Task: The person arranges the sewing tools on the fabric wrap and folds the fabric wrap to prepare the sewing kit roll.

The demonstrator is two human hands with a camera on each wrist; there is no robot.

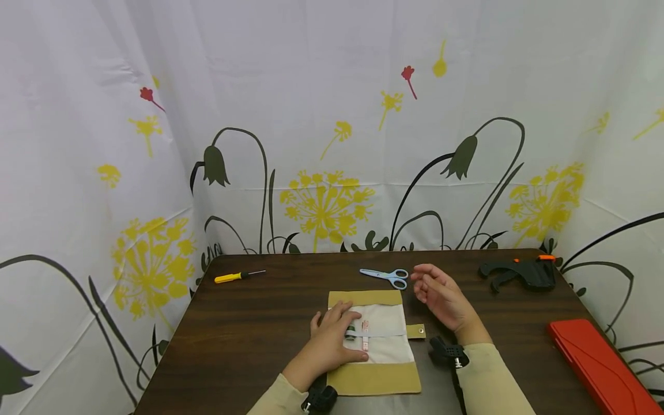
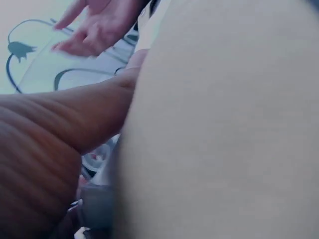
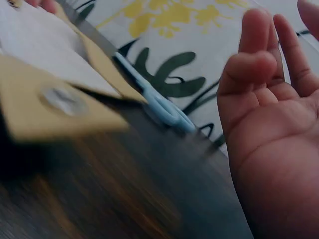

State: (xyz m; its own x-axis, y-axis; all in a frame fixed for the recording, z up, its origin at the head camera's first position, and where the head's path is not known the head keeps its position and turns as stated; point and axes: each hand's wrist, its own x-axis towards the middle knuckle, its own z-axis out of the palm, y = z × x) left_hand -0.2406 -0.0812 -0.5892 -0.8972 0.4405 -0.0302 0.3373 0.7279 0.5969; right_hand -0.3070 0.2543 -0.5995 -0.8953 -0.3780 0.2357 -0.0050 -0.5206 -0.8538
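A tan and white fabric roll (image 1: 373,377) lies unfolded on the table, with a pale elastic band across its middle and a snap tab (image 1: 417,331) at its right. Under the band are a dark green spool (image 1: 350,332) and a white strip with red print (image 1: 365,336). My left hand (image 1: 329,339) rests on the roll's left part, its thumb and fingers spread apart around the spool. Palm turned inward, my right hand (image 1: 443,300) is raised beside the roll with loosely bent fingers and holds nothing. Light blue scissors (image 1: 386,276) lie just left of its fingertips.
A yellow-handled screwdriver (image 1: 230,278) lies at the back left. At the back right is a black clamp-like tool (image 1: 529,274) with orange parts. A red case (image 1: 596,363) sits at the right edge. Behind the table hangs a flower-printed curtain (image 1: 332,104).
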